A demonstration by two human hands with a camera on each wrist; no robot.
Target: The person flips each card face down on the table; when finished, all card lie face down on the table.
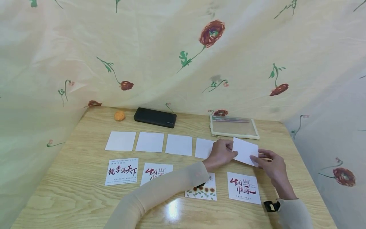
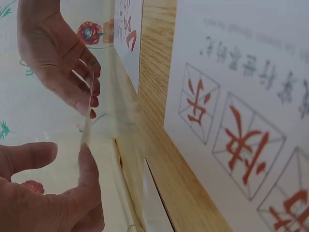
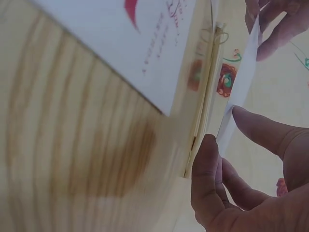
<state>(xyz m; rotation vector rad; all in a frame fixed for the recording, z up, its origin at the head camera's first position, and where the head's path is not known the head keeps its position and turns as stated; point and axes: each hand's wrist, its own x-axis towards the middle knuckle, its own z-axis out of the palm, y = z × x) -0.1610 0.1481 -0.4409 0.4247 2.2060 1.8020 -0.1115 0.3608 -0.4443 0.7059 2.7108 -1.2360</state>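
- Both hands pinch one blank white card [image 1: 245, 151], held up over the table's [image 1: 71, 194] right side: left hand [image 1: 220, 153] on its left edge, right hand [image 1: 271, 166] on its right.
- Four blank cards [image 1: 150, 142] lie in a row; it looks like this one goes fifth.
- Next: lower it flat beside the last one.

the table [image 1: 71, 190] is seen as glossy, smooth wood grain. matt white paper is shown by the card [image 1: 246, 151]. the floral backdrop [image 1: 171, 47] is draped cloth.
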